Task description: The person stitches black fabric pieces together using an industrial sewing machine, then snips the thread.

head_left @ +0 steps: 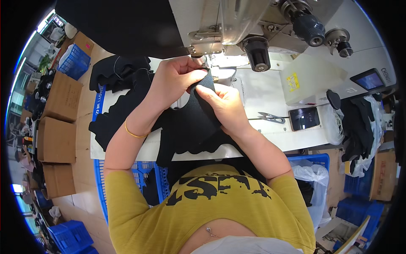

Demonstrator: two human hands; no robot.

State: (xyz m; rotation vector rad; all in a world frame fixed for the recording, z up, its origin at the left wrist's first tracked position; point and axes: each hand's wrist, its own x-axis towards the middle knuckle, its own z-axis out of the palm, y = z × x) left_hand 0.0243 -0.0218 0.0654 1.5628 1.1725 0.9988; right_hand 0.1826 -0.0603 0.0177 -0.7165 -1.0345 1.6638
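Both of my hands hold a piece of black fabric [192, 120] in front of the lit needle area of a sewing machine [304, 84]. My left hand [179, 78] pinches its upper edge between thumb and fingers, close to the presser area. Just to the right and a little lower, my right hand [226, 103] grips the same piece, thumb on top and fingers behind. The fabric hangs down toward my body over the front edge of the white table. More black fabric pieces [122, 112] lie in a heap left of my left forearm, some tied with a thin cord.
On the table to the right lie thread snips [272, 117] and a dark phone [304, 118]. A machine screen [368, 80] is beyond them. Blue crates [101, 186] stand under the table edge, one with a clear plastic bag [313, 182]. Cardboard boxes [61, 97] line the left floor.
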